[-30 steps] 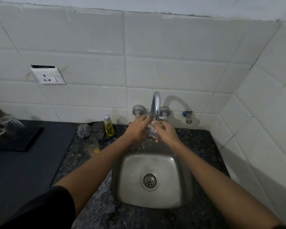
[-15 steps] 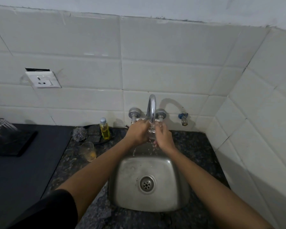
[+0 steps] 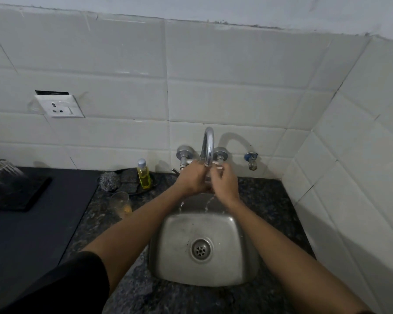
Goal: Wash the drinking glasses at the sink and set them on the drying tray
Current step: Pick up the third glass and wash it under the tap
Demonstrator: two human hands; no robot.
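While water runs from the curved chrome tap (image 3: 208, 146), left hand (image 3: 192, 179) and right hand (image 3: 225, 182) close their grip round a clear drinking glass (image 3: 207, 179), barely visible between them above the steel sink (image 3: 202, 275). Wet glass likely slippery, brittle; hold the wall.

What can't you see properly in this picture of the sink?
- The glass being rinsed: head view, almost wholly covered by the left hand and right hand.
- The glasses on the drying tray: cut off by the left edge, dim and blurred, so their number is unclear.
- What the yellow bit in the cup is: too small.
- The spout's mouth: hidden behind the hands.
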